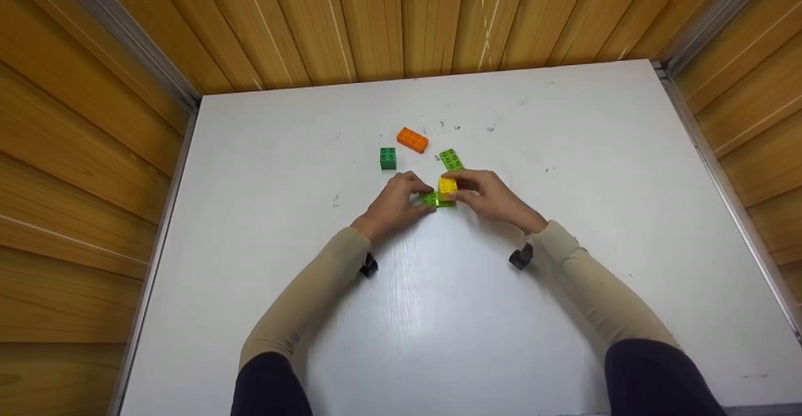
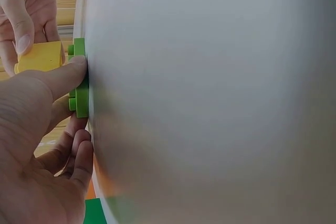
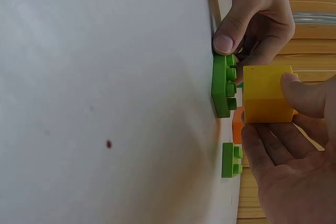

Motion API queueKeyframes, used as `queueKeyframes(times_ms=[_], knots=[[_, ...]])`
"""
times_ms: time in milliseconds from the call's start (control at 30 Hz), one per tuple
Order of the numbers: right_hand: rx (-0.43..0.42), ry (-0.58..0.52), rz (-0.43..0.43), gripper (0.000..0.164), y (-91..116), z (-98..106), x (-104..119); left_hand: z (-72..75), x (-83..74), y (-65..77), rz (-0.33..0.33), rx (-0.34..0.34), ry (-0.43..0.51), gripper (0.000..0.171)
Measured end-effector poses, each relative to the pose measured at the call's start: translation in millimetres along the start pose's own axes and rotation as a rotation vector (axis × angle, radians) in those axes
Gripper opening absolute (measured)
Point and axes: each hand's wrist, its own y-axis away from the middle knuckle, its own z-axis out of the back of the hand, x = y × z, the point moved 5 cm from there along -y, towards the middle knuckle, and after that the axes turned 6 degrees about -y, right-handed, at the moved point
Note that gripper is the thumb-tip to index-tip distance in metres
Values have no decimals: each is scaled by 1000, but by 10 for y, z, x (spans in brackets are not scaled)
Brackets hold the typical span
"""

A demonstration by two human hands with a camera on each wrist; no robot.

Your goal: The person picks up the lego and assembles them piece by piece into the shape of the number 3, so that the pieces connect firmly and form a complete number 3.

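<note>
On the white table, a flat light-green building brick (image 1: 430, 198) lies with its studs up. The left hand (image 1: 397, 202) pinches its left end between thumb and fingers. Just above the right part of that brick, the right hand (image 1: 492, 197) holds a yellow building brick (image 1: 447, 187) by its sides. In the right wrist view a small gap shows between the yellow brick (image 3: 268, 95) and the studs of the green one (image 3: 220, 87). A second flat light-green brick (image 1: 450, 158) lies behind the right hand.
A dark-green brick (image 1: 388, 158) and an orange brick (image 1: 412, 140) lie on the table (image 1: 282, 153) beyond the left hand. Wood-panelled walls (image 1: 376, 21) stand at the back and both sides. Black wrist devices (image 1: 520, 257) hang under the forearms.
</note>
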Motion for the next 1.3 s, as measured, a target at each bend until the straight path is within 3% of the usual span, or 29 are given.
queueKeyframes(times_ms=[400, 633, 1300], knots=[[6, 16, -15, 42, 18, -1, -16, -4, -12, -19, -16, 2, 1, 41], [10, 1, -18, 42, 25, -12, -14, -2, -23, -33, -59, -4, -22, 40], [-7, 109, -10, 45, 40, 5, -34, -15, -35, -43, -49, -11, -8, 41]])
